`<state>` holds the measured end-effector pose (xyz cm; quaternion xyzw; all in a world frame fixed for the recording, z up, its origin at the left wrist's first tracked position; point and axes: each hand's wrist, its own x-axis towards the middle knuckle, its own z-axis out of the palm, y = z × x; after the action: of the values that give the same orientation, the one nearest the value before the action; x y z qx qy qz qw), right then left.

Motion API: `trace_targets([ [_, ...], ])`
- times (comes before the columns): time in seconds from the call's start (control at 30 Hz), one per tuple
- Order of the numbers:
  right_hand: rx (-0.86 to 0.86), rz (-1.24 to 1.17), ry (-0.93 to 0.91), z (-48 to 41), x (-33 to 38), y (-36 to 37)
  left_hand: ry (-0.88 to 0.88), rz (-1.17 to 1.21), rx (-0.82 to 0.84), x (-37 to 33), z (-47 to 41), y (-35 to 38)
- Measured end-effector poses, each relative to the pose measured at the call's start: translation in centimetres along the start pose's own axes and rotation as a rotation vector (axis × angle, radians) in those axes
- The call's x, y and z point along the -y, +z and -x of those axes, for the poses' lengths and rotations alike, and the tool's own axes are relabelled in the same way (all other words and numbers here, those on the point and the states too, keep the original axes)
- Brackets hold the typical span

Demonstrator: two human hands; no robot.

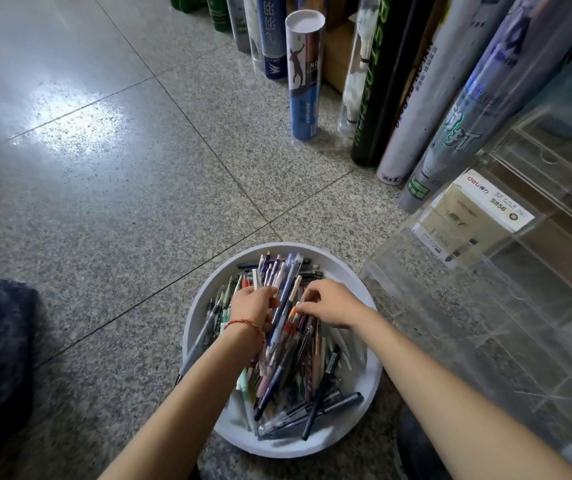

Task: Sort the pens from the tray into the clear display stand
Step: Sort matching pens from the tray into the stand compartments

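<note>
White round plastic tray [348, 271] at 6 o'clock, heaped with mixed pens [298, 375]. Left hand [251, 303] curled round a bundle of pens [286, 282] at tray centre. Right hand [333, 303] at its 3 o'clock, pinching an orange-tipped pen [292, 310]. Clear acrylic display stand [485, 271] just beside tray, at 3 o'clock.

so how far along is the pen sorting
Barely started: the clear stand shows only a white box, no loose pens visible. The left hand grips a bundle of pens while the right hand pinches an orange-tipped pen. The tray is heaped full, so nearly all remain.
</note>
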<state>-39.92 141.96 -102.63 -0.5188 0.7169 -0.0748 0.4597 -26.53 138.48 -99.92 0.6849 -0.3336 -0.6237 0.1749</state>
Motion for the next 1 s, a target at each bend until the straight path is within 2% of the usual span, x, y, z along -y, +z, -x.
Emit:
trace_targets([
  [0.13,-0.028,-0.297,0.007,-0.1,0.1,-1.2,0.048,-0.068,0.023,-0.2,0.1,0.2],
  [0.37,-0.095,-0.445,0.004,0.1,0.0,-2.3,0.076,-0.125,0.094,-0.1,0.8,0.4],
  [0.57,-0.13,-0.438,-0.019,-0.4,-0.6,-1.6,0.143,-0.185,0.1,0.1,0.7,0.6],
  [0.73,-0.05,-0.472,0.046,-0.6,-1.2,-0.9,0.138,-0.192,0.113,0.2,0.5,0.9],
  [1.0,-0.056,-0.447,0.061,-1.0,-1.2,0.1,0.124,-0.209,0.098,0.7,-0.3,1.0],
])
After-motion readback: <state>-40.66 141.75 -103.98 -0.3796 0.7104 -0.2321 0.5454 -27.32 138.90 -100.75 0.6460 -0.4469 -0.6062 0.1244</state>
